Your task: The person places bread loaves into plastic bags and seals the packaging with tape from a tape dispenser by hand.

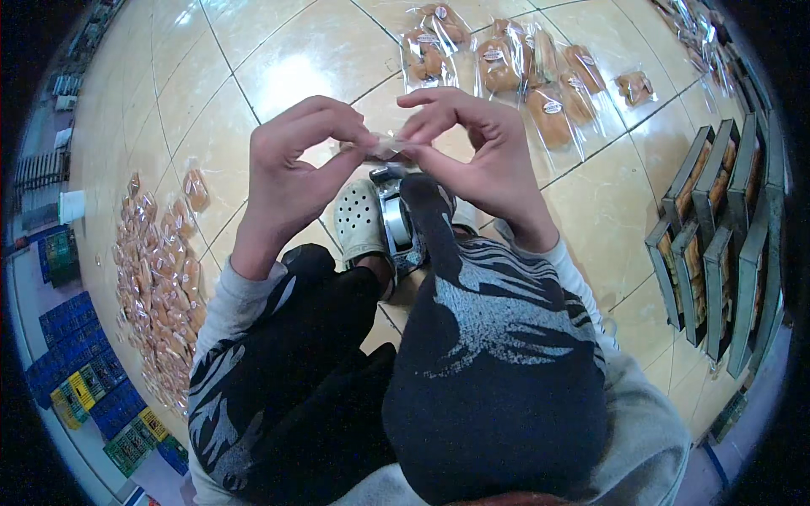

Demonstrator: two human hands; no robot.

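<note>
My left hand [302, 148] and my right hand [476, 142] meet in front of my knees. Between thumb and fingertips, each pinches one side of a clear plastic bag [387, 149], gathered and twisted between them. A brownish part shows in it, but its contents are mostly hidden. Just below, a tape dispenser [397, 224] with a white roll stands on the floor between my feet. A pale perforated clog [361, 215] is on my left foot; my knee partly hides the other foot.
Bagged bread rolls with labels [497, 60] lie on the tiled floor [304, 38] ahead. A smaller bag [635, 87] lies right of them. A large heap of bagged bread [158, 272] spreads at left. Stacked metal trays [709, 253] stand at right; plastic crates [95, 379] line the far left.
</note>
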